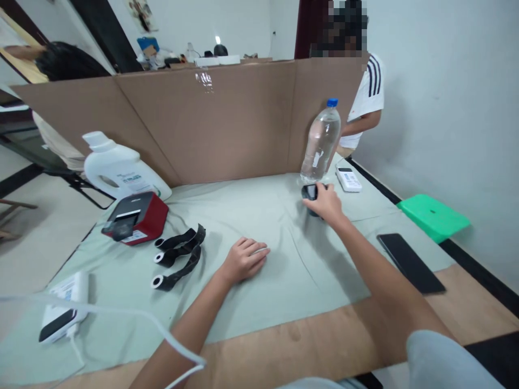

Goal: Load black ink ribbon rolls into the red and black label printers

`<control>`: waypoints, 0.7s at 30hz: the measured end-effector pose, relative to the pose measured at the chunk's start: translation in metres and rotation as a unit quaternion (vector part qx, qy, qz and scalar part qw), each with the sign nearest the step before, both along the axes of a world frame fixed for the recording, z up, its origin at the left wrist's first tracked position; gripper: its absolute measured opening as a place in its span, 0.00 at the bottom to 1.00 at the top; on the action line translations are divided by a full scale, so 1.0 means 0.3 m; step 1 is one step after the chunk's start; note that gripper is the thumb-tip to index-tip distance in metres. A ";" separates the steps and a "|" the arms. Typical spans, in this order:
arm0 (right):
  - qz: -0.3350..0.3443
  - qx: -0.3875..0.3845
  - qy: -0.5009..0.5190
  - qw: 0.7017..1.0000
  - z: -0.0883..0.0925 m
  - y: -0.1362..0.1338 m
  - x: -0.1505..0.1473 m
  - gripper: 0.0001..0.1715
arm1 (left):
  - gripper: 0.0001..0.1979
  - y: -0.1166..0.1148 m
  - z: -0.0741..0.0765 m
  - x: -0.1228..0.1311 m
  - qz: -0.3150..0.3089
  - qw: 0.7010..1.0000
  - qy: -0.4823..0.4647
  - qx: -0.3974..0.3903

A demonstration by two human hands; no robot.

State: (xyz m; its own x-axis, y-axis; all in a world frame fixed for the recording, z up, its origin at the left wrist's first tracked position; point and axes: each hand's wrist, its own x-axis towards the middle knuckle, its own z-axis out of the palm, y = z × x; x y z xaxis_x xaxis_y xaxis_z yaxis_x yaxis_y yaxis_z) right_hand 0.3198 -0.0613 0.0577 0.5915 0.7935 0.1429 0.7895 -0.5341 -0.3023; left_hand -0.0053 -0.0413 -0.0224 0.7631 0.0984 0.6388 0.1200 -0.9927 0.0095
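Observation:
My right hand [325, 203] is closed around a small dark device [310, 192] with a glossy face, just in front of a clear water bottle with a blue cap [322, 140]. On the pale green cloth [243, 205], my left hand [244, 259] lies palm down with its fingers extended and nothing visible in it. Left of that hand are several black strips rolled on white cores [176, 251]. Behind them stands a red and black box-like machine [140, 216], with a white jug [121, 170] leaning at its back.
A white power bank [67, 308] with a cable lies front left, another [348, 179] back right. A black phone [409, 262] rests at the right. Cardboard [227, 124] walls the far edge; people are beyond it. A green stool [436, 213] stands beside the table.

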 end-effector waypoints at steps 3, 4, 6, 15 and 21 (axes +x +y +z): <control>-0.057 -0.029 -0.018 0.998 -0.047 0.012 0.132 0.42 | 0.10 -0.003 0.005 0.006 0.006 1.000 0.011 -0.009; -0.069 -0.039 -0.018 0.997 -0.067 0.017 0.158 0.42 | 0.10 -0.006 0.009 0.008 0.009 1.000 0.015 -0.011; -0.087 -0.057 -0.015 0.994 -0.101 0.026 0.187 0.42 | 0.10 -0.011 0.023 0.005 0.017 0.999 0.024 -0.013; 0.073 -0.050 -0.196 0.977 -0.004 0.180 -0.129 0.35 | 0.08 0.085 0.259 -0.394 0.280 0.943 -0.165 -0.072; 0.386 0.003 -0.024 0.922 0.018 0.450 -0.814 0.30 | 0.14 0.398 0.276 -0.841 0.557 0.681 -0.396 -0.264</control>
State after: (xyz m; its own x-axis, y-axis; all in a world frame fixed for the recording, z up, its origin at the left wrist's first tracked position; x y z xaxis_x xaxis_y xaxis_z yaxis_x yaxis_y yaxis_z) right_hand 0.0755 0.0737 0.0631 -0.1569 0.9746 0.1600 0.9464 0.1947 -0.2577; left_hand -0.2576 0.0780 0.0604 -0.5353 0.7093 0.4587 0.5456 -0.1243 0.8288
